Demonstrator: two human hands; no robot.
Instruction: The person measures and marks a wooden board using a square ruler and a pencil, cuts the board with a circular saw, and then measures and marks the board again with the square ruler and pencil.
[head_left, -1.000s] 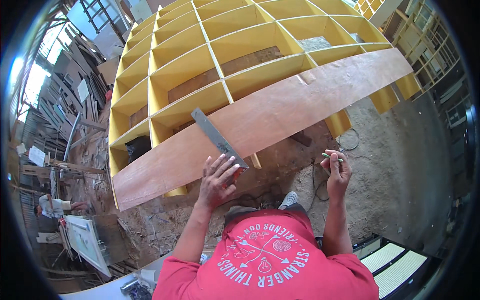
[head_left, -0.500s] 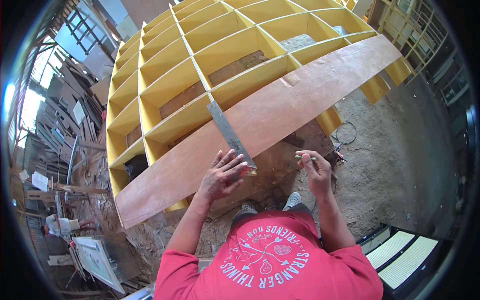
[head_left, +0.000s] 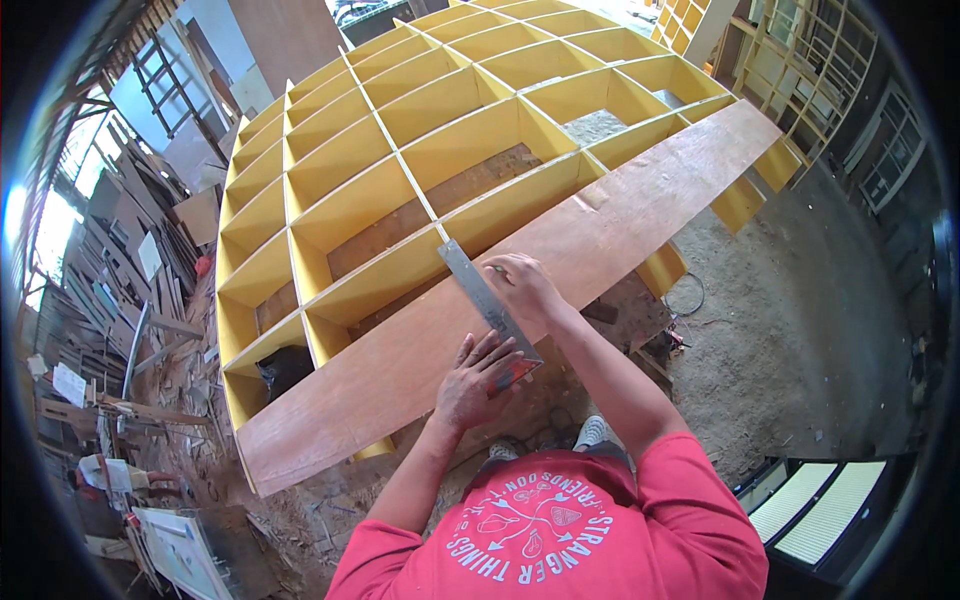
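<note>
A grey metal try square (head_left: pixel 478 283) with a red handle (head_left: pixel 518 374) lies across a long reddish-brown plywood strip (head_left: pixel 610 210). My left hand (head_left: pixel 478 382) rests over the lower end of the square, fingers stretched out and pressing on the blade and handle. Beside the blade's right edge, my right hand (head_left: pixel 525 285) is closed in a pinch on a thin green pencil (head_left: pixel 498 268), mostly hidden by the fingers. The strip lies along the near edge of a large curved yellow grid frame (head_left: pixel 440 180). The square's far end reaches one of the frame's ribs.
Scrap boards (head_left: pixel 120 250) lean in a pile at the left, near another person (head_left: pixel 125 475). A coiled cable (head_left: pixel 686 295) lies on the dusty floor to the right. Dark-framed panels with pale slats (head_left: pixel 830 510) stand at the lower right. A black bag (head_left: pixel 285 370) sits inside the frame.
My right hand has moved left and forward with the pencil, from beside the strip to the square's blade. My left hand stays on the square. The whole view has shifted slightly.
</note>
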